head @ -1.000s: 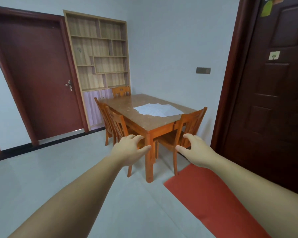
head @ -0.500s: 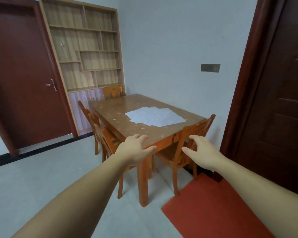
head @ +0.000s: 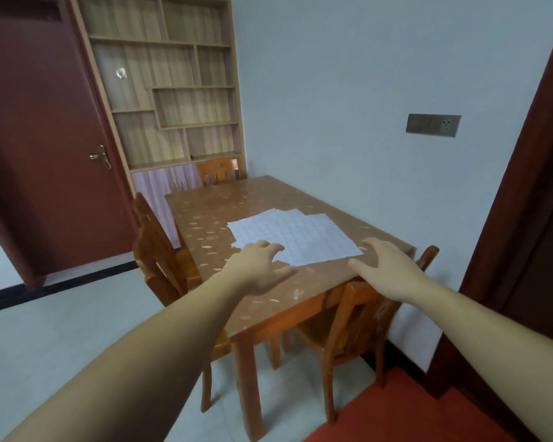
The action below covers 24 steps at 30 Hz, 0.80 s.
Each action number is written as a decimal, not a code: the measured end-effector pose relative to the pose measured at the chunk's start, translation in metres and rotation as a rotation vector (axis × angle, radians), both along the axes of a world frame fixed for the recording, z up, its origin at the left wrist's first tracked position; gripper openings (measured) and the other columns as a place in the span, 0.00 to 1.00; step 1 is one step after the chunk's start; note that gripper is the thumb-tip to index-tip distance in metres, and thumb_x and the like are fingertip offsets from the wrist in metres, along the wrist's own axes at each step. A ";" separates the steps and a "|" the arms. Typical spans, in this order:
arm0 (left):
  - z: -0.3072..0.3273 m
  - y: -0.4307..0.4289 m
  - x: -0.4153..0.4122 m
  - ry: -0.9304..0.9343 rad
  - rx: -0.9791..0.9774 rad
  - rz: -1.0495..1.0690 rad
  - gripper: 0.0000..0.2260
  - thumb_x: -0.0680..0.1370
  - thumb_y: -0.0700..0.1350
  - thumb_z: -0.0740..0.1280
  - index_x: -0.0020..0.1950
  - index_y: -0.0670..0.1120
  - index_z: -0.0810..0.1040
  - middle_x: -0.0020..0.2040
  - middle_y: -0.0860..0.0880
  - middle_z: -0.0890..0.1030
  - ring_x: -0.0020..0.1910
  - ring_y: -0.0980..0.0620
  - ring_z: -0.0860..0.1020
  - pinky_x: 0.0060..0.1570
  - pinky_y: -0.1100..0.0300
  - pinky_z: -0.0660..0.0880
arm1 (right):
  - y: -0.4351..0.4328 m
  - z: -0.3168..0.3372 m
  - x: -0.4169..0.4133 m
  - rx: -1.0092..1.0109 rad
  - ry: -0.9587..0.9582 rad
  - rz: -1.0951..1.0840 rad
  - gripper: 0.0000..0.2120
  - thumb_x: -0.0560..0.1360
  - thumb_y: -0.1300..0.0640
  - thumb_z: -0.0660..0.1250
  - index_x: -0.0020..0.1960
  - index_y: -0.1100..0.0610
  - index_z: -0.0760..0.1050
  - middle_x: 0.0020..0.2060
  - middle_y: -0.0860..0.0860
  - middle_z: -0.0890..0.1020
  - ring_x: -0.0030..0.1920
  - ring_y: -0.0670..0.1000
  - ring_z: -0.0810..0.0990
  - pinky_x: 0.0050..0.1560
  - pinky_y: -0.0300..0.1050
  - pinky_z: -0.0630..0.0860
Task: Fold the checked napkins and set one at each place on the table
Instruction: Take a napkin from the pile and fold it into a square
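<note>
Near the tabletop (head: 205, 215) corner, our left hand (head: 259, 269) and right hand (head: 387, 266) hang spread, empty; checked napkins (head: 292, 239) overlap loosely, so a careless pinch may drag several askew.

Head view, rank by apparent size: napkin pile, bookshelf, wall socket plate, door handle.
1. bookshelf
2. napkin pile
3. wall socket plate
4. door handle
This is apparent size only. The bookshelf stands farther off than the napkin pile and still looks larger.
</note>
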State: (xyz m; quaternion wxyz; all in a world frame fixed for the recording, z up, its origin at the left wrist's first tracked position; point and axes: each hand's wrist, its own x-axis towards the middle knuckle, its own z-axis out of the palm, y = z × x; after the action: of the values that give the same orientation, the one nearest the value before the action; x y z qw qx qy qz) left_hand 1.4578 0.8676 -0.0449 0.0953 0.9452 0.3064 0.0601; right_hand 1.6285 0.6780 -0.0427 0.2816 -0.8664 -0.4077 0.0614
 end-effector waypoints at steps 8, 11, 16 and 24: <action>-0.042 0.087 0.139 -0.039 -0.056 0.013 0.30 0.77 0.66 0.59 0.76 0.53 0.64 0.76 0.50 0.65 0.73 0.48 0.63 0.67 0.46 0.67 | 0.080 -0.029 0.136 -0.044 -0.034 0.033 0.29 0.78 0.44 0.63 0.74 0.55 0.63 0.73 0.52 0.67 0.71 0.52 0.66 0.65 0.44 0.64; -0.069 0.132 0.202 -0.046 -0.117 0.022 0.31 0.77 0.66 0.59 0.76 0.53 0.63 0.76 0.50 0.64 0.73 0.47 0.64 0.68 0.46 0.67 | 0.120 -0.050 0.196 -0.100 -0.058 0.049 0.29 0.78 0.43 0.62 0.75 0.54 0.63 0.73 0.51 0.67 0.71 0.52 0.67 0.64 0.44 0.64; -0.099 0.197 0.295 -0.016 -0.224 0.039 0.31 0.77 0.67 0.58 0.76 0.53 0.63 0.76 0.50 0.64 0.72 0.46 0.65 0.67 0.45 0.67 | 0.191 -0.066 0.295 -0.205 0.022 0.017 0.32 0.75 0.39 0.64 0.74 0.53 0.63 0.73 0.51 0.67 0.70 0.53 0.68 0.67 0.49 0.67; -0.152 0.256 0.379 0.042 -0.359 0.112 0.30 0.78 0.65 0.58 0.76 0.52 0.63 0.77 0.49 0.62 0.74 0.46 0.62 0.70 0.45 0.64 | 0.278 -0.121 0.392 -0.281 0.102 0.113 0.30 0.78 0.42 0.62 0.74 0.56 0.63 0.73 0.50 0.67 0.70 0.52 0.69 0.68 0.46 0.65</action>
State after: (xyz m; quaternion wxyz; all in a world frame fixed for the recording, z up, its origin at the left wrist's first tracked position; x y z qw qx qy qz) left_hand 1.8367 1.1238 -0.1968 0.2524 0.8955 0.3664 -0.0102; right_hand 2.0206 0.9561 -0.1633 0.1742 -0.8689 -0.4282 0.1772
